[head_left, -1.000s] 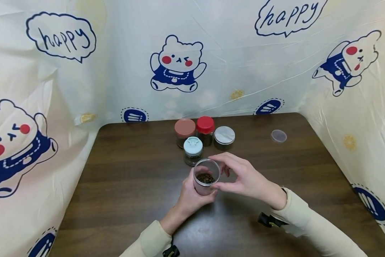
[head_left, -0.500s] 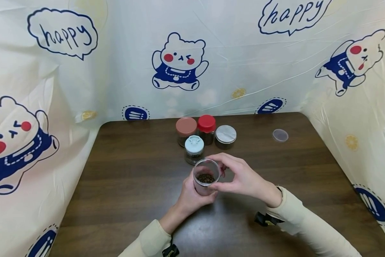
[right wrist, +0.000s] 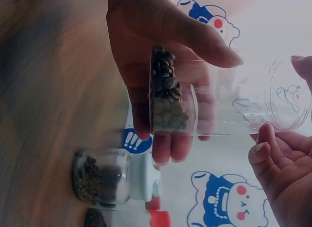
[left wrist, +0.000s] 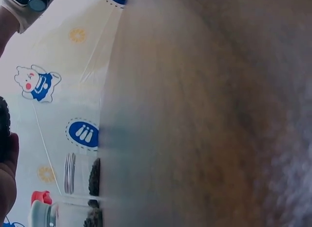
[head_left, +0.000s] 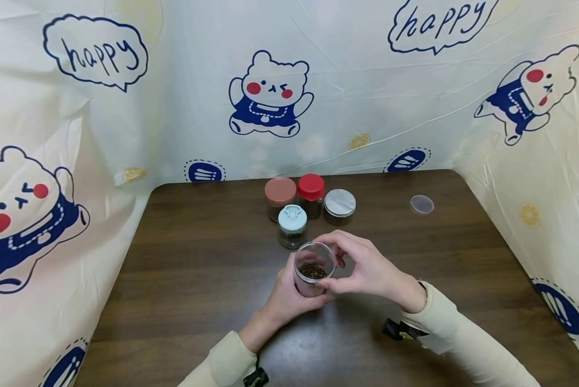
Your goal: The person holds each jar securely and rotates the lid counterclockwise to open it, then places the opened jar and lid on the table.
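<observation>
Brown beans (head_left: 313, 272) lie in a jar (head_left: 309, 289) just shifted slightly rightward, its body inside the curled left hand (head_left: 288, 294), its rim pinched between fingertips of the right hand (head_left: 374, 271), apparently mid-adjustment

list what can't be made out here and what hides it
Head view: contents of the pink-lidded jar, mostly hidden by its lid.
Head view: what the clear disc is for, too small to tell.
Left wrist view: the open jar, nearly all cut off by the left edge.
Left wrist view: grain of the tabletop, blurred.
Right wrist view: much of the red-lidded jar, cut off by the bottom edge.
</observation>
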A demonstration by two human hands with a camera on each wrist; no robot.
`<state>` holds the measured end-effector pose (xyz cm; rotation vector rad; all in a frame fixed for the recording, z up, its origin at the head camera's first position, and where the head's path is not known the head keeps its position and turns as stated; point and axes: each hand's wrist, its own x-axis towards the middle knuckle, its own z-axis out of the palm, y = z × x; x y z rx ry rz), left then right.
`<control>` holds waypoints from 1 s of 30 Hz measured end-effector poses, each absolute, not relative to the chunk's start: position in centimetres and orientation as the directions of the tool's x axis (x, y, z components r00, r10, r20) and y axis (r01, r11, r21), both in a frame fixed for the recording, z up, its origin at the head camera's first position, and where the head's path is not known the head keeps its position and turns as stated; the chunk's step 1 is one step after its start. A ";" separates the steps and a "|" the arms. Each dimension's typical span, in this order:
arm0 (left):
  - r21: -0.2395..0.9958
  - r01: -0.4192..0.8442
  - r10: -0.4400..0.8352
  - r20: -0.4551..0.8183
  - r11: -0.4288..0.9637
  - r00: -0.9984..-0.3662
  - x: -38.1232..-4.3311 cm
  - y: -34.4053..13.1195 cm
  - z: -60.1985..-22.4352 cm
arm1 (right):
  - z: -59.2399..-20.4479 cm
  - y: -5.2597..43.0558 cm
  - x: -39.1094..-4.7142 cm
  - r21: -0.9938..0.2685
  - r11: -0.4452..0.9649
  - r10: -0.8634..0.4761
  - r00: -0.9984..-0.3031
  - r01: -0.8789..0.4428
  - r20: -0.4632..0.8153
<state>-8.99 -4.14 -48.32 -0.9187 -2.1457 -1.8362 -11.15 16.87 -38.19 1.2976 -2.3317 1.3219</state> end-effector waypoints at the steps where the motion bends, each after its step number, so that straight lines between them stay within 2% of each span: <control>1: 0.828 0.559 0.343 0.511 0.049 -0.788 -9.0 -4.2 -48.3 | -38.2 16.9 -11.1 -0.616 0.231 -0.605 -0.607 -0.753 0.515; 6: 0.822 0.569 0.378 0.519 0.024 -0.766 -9.3 -4.7 -48.2 | -38.3 16.9 -11.0 -0.592 0.214 -0.586 -0.587 -0.777 0.559; 12: 0.808 0.590 0.416 0.542 -0.018 -0.730 -9.9 -5.7 -47.9 | -38.1 17.4 -10.9 -0.603 0.215 -0.544 -0.607 -0.768 0.579; 17: 0.771 0.635 0.419 0.565 0.038 -0.711 -10.3 -7.0 -47.5 | -38.3 18.5 -11.4 -0.582 0.223 -0.496 -0.605 -0.782 0.623; 21: 0.703 0.689 0.436 0.571 0.178 -0.695 -10.6 -8.3 -46.8 | -39.2 20.1 -12.3 -0.574 0.270 -0.431 -0.630 -0.773 0.646; 25: 0.536 0.740 0.470 0.572 0.406 -0.672 -10.6 -9.5 -45.9 | -40.2 22.1 -13.4 -0.558 0.363 -0.357 -0.664 -0.746 0.656; 27: 0.435 0.740 0.477 0.572 0.513 -0.667 -10.6 -9.9 -45.4 | -40.6 23.3 -13.9 -0.554 0.417 -0.323 -0.687 -0.721 0.651; 30: 0.332 0.688 0.453 0.558 0.645 -0.695 -10.4 -10.3 -44.6 | -41.1 25.1 -14.5 -0.567 0.496 -0.269 -0.737 -0.658 0.620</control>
